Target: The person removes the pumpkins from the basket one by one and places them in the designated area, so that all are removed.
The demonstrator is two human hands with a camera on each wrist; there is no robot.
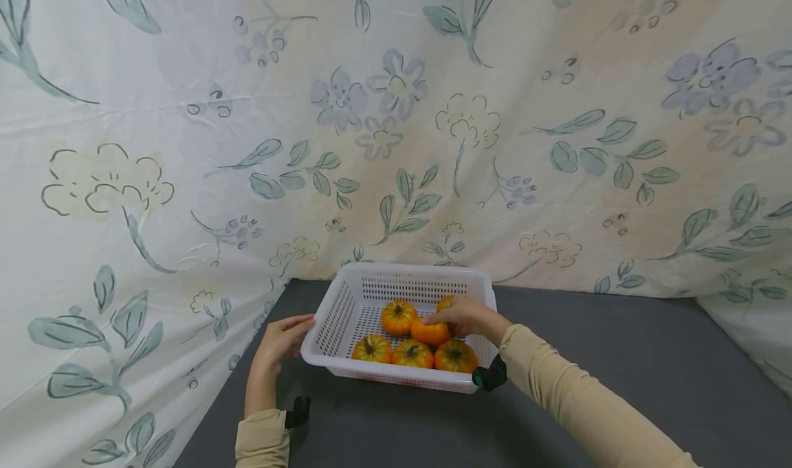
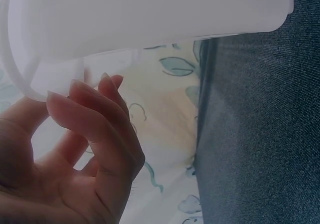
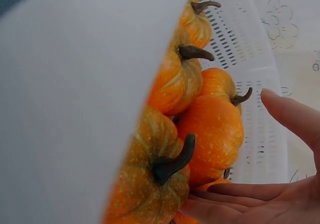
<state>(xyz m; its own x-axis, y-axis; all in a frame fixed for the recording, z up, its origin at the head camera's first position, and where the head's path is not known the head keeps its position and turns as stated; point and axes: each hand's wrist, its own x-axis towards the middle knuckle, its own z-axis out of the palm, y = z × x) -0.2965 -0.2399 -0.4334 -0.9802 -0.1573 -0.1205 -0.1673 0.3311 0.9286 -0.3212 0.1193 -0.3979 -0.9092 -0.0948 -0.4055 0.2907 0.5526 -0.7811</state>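
Observation:
Several small orange pumpkins lie in a white perforated plastic basket (image 1: 328,310). Along the near side sit a greenish-orange pumpkin (image 1: 371,349) and others like it; one plain orange pumpkin (image 1: 430,332) is in the middle. At the basket's left end, my left hand (image 1: 281,341) pinches the rim between thumb and fingers, as the left wrist view shows from below. My right hand (image 1: 464,315) reaches over the right end into the basket. Its straight fingers (image 3: 240,196) touch the pumpkins at the right, with the thumb spread apart. The basket's wall hides part of the pumpkins in the right wrist view.
A dark grey tabletop (image 1: 619,372) carries the basket. Behind and to the left hangs a flower-patterned cloth (image 1: 396,145), close to the basket's far side. Dark wrist devices sit at both sleeves (image 1: 262,433).

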